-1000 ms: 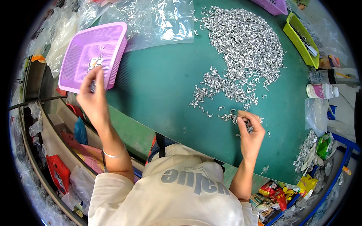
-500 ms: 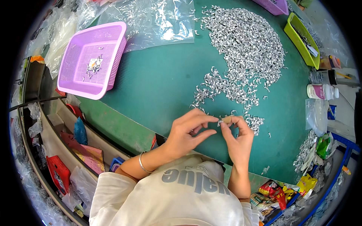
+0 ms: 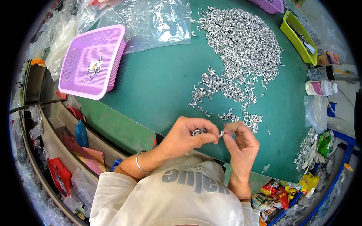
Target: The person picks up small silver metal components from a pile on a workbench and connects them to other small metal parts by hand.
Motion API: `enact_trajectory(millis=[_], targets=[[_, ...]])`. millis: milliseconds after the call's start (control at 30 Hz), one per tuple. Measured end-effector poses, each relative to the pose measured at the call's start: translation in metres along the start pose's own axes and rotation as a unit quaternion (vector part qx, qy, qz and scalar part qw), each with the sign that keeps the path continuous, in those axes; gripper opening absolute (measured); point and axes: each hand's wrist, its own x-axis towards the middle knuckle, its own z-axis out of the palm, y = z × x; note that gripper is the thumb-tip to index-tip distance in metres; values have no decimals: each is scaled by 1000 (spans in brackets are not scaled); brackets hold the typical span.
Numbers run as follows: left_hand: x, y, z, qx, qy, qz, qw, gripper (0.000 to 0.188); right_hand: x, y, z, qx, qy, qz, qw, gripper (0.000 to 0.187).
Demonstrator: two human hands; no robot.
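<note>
My left hand (image 3: 180,138) is curled, with several small curved silver metal pieces (image 3: 198,132) showing between its thumb and fingers. Its fingertips come close to my right hand (image 3: 243,147); whether they touch what it holds I cannot tell. Between the thumb and index finger of that right hand is pinched one small silver metal piece (image 3: 221,133). Just beyond both hands lies a loose scatter of the same curved pieces (image 3: 253,121). It trails back to a large heap (image 3: 241,41) on the green tabletop (image 3: 158,83).
On the left, a purple mesh basket (image 3: 81,90) holds a few metal pieces. Behind it lies clear plastic sheeting (image 3: 158,26). A lime-green tray (image 3: 288,28) and a white bottle (image 3: 320,88) stand at the right. Drawers (image 3: 56,132) with bags flank the table's left.
My left hand has closed from spread fingers, and metal pieces now show in it. Both hands have come slightly nearer to me, the right with its pinched piece. The view has shifted a little.
</note>
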Motion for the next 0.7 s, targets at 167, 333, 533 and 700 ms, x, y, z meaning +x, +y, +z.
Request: enact_trajectory(millis=[167, 333, 533, 700], targets=[[-5, 6, 2, -5, -28, -3, 1000, 14, -1, -3, -4, -15, -59, -41, 997, 22], [-7, 9, 3, -82, -43, -45, 995, 14, -7, -8, 2, 33, -33, -12, 999, 20], [-5, 1, -3, -83, -75, -6, 994, 13, -8, -11, 3, -56, -41, -72, 995, 22], [-7, 2, -3, -82, -62, -6, 995, 13, -12, -17, 7, -197, -1, -190, 962, 22]])
